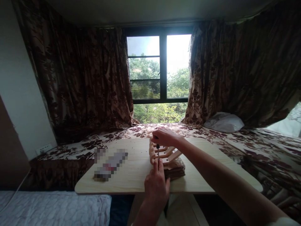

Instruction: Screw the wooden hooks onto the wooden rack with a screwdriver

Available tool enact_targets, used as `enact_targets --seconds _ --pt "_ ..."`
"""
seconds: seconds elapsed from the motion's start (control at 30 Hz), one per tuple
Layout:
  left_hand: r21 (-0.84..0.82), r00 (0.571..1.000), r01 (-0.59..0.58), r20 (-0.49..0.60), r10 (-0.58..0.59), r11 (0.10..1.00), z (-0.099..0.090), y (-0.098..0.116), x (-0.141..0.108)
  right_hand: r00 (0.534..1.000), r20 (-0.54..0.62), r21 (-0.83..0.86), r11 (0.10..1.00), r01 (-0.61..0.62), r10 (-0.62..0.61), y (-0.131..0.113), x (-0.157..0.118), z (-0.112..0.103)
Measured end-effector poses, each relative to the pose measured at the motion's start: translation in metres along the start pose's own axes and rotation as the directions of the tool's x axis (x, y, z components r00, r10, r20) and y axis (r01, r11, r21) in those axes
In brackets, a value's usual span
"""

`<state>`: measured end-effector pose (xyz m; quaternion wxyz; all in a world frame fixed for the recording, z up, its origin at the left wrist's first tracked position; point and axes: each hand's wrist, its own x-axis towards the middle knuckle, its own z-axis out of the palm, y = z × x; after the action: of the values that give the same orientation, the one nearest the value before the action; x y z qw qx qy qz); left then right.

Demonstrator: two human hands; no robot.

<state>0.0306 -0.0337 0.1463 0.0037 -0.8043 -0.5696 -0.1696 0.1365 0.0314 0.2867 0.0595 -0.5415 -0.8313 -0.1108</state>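
Note:
My right hand (164, 137) is wrapped round the dark handle of a screwdriver (158, 150), whose thin shaft points down, nearly upright. Below it, my left hand (156, 183) has its thumb and fingers closed at the shaft's lower end, against the near edge of a pale wooden rack (168, 160). The tip, and anything small pinched there, is hidden by those fingers. The rack has several curved slats with dark holes in them. It rests on a stack of brown, paper-like material (177, 172), partly covered by my left hand and the rack.
A light wooden table (131, 185) with rounded corners carries all this. On its left lies a long pixelated item (110, 166). Flower-patterned cloth (89, 147) covers the ledge behind, beneath the window (162, 66). A white plastic bag (223, 121) sits at the back right.

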Motion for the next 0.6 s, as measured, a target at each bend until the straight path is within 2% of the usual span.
enact_targets --seconds 0.23,0.6 --pt "-0.009 0.999 -0.009 -0.035 0.009 1.0 0.005 -0.003 0.0 0.991 -0.039 0.01 0.992 -0.126 0.127 -0.003 0.009 0.012" --pt "-0.03 0.996 -0.028 -0.084 0.025 0.999 0.01 -0.005 0.003 0.982 -0.063 0.052 0.984 -0.173 0.176 0.0 0.006 0.016"
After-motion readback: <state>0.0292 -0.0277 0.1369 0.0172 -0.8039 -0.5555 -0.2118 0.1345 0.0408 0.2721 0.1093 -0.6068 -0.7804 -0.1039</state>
